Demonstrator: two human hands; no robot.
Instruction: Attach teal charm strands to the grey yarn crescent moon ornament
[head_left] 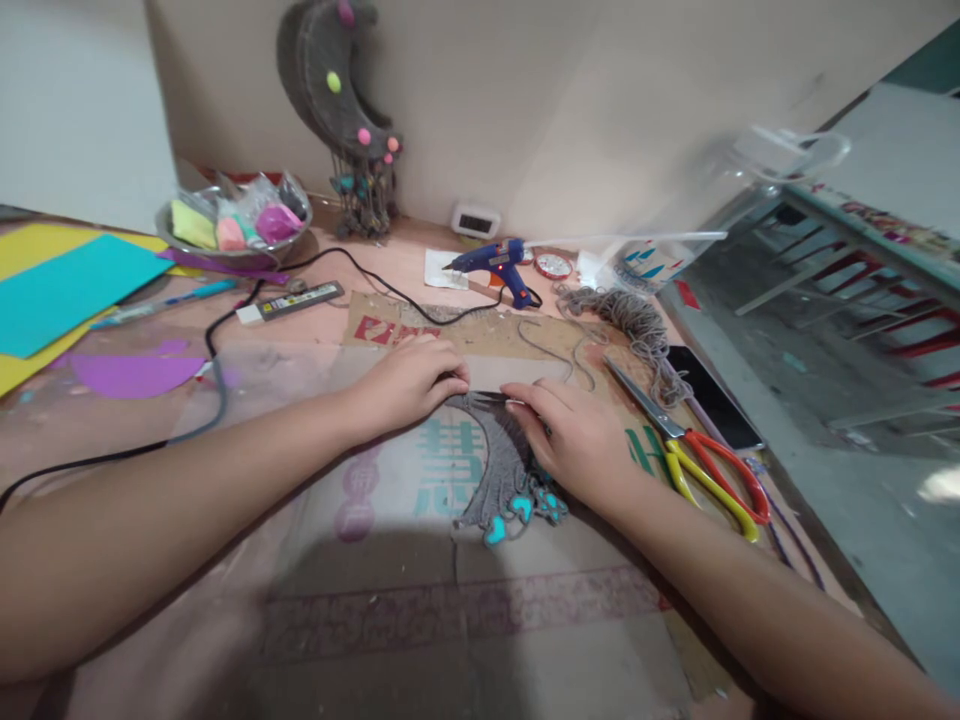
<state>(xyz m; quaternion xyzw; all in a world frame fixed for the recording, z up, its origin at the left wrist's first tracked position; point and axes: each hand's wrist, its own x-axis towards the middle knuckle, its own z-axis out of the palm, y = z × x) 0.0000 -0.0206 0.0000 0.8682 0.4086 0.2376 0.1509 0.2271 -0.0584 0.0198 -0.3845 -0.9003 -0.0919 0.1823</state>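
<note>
A curved grey yarn-covered piece [499, 465] with small turquoise shapes at its lower end lies on a plastic-covered cardboard sheet [337, 600]. At its upper end my left hand [420, 378] is closed, thumb and fingers pinching the grey yarn. My right hand [581, 435] rests over the piece's right side and also pinches grey yarn between thumb and forefinger. Short strands [486, 397] stretch between the two hands. The right hand hides part of the piece, and its fingertips are small and partly blurred.
Right of the hands lie scissors [682, 432], a phone [712, 398] and a heap of grey yarn [630, 325]. A blue glue gun [499, 262] stands behind; its black cord crosses leftward. A bowl [232, 255] and a decorated grey crescent [322, 90] are at the back.
</note>
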